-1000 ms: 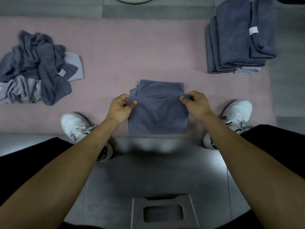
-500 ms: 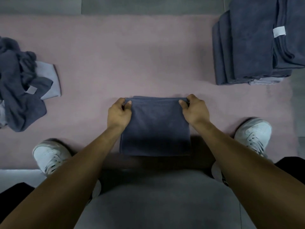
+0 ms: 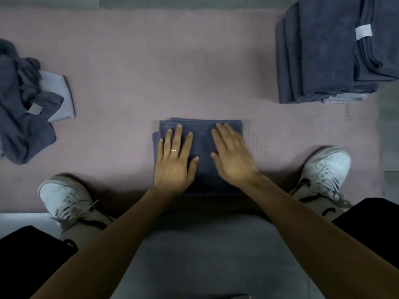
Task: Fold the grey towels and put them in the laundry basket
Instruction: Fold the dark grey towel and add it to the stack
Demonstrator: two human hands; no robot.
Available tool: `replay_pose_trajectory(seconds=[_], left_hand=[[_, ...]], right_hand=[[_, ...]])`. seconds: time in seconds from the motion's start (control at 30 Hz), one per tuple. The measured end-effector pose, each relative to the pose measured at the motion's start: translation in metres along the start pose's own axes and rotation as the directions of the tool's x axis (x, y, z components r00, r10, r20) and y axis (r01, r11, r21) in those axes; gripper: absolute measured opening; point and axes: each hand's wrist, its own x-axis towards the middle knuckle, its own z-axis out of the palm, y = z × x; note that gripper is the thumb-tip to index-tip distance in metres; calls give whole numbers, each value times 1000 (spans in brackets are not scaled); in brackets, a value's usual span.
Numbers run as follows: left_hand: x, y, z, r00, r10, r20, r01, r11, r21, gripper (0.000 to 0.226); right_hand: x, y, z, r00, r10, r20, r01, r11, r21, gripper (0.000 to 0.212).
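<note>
A folded dark grey towel (image 3: pixel 204 145) lies flat on the pink mat (image 3: pixel 151 72) in front of me. My left hand (image 3: pixel 176 161) presses on its left half with straight, spread fingers. On the right half my right hand (image 3: pixel 233 156) lies flat, fingers straight. A stack of folded grey towels (image 3: pixel 323 52) sits at the far right of the mat. At the left edge a crumpled heap of grey towels (image 3: pixel 23 104) lies loose. No laundry basket shows in this view.
My two white shoes (image 3: pixel 64 199) (image 3: pixel 323 169) stand on the mat's near edge, either side of the towel. Grey floor tiles (image 3: pixel 205 255) lie between my knees and beyond the mat.
Both hands let go of the towel's far corners and now lie flat on top of it. The view has tilted closer over the mat.
</note>
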Motion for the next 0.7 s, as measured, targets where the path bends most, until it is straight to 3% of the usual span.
replay_pose_trajectory(seconds=[0.07, 0.23, 0.43, 0.53, 0.6, 0.7], left_hand=[[-1, -6, 11, 998, -6, 62, 3, 999, 48, 68], [15, -34, 15, 983, -158, 95, 152, 986, 72, 74], [16, -27, 14, 981, -181, 62, 169, 972, 162, 73], [2, -18, 11, 996, 23, 88, -38, 984, 172, 72], [-11, -14, 12, 967, 214, 142, -235, 959, 157, 70], [-28, -24, 13, 943, 268, 197, -306, 931, 197, 67]], right_hand=[[-5, -1, 13, 991, -62, 115, 67, 997, -42, 66], [6, 27, 14, 975, 19, 221, 16, 988, -156, 81], [5, 20, 16, 977, 86, 195, -61, 990, -131, 80], [-6, 6, 16, 983, 109, 148, -94, 990, -106, 73], [-23, -2, 17, 990, 4, 138, 4, 998, -62, 68], [-60, 2, 22, 980, -137, 143, 146, 988, -58, 64]])
